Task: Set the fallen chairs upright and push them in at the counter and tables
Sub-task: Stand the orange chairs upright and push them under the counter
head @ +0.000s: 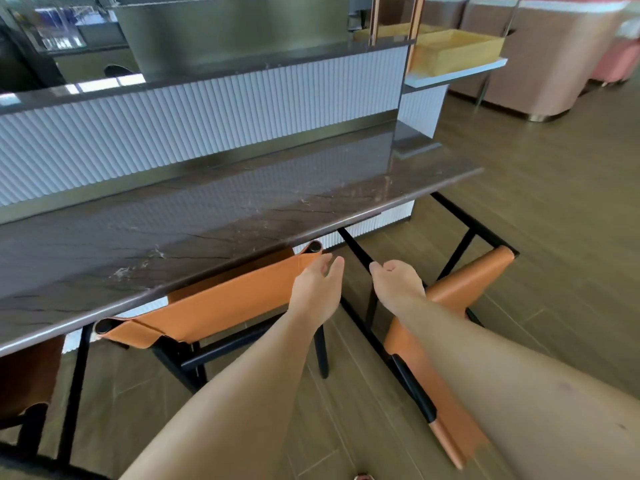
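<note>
An orange leather chair (221, 303) with a black frame stands upright, its backrest tucked against the edge of the dark marble counter (194, 216). My left hand (317, 285) hovers just right of that backrest, fingers apart, holding nothing. A second orange chair (460, 289) lies tipped over on the floor to the right, its black legs (460, 220) pointing toward the counter. My right hand (394, 282) is over this fallen chair with fingers curled loosely; nothing shows in it. My right forearm hides much of the chair's seat.
A brown chair (27, 375) sits under the counter at far left. A white ribbed counter front (207, 116) rises behind the marble top. A yellow wooden tray (453, 51) rests on a white shelf. Pink upholstered seating (540, 64) stands at back right on wood flooring.
</note>
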Demonstrator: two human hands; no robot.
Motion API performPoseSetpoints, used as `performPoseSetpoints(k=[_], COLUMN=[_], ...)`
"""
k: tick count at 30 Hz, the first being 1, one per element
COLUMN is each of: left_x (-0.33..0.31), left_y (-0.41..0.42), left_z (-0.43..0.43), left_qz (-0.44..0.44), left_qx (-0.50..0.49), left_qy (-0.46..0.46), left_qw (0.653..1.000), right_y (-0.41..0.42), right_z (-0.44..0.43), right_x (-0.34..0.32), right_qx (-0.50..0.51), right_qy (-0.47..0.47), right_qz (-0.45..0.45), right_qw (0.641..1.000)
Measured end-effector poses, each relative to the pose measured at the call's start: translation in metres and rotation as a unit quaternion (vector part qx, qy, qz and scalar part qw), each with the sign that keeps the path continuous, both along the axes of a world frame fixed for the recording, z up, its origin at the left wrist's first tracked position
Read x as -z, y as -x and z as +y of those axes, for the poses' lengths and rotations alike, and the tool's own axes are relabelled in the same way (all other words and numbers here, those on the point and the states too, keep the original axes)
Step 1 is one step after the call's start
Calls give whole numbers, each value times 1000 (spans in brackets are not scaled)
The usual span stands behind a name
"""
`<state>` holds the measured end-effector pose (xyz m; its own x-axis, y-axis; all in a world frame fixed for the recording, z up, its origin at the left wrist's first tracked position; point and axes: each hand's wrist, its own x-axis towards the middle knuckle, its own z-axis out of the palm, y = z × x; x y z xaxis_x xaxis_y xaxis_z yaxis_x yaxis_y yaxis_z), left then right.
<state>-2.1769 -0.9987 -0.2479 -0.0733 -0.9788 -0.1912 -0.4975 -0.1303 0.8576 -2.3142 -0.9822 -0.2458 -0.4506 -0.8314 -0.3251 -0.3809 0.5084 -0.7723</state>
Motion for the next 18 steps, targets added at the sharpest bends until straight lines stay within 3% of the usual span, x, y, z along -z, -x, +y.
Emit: performPoseSetpoints(k=[7,18], left_x=[6,16], left_y=[18,114], left_z=[58,148], left_qz=[5,1], left_qx=[54,152], left_qy=[6,-10], left_qw=[998,988], right_y=[10,91], right_z=[80,187], right_x=[-2,7], right_qx=[57,132], right_qy=[-28,-33], right_qz=[-1,-21], right_qw=[998,990])
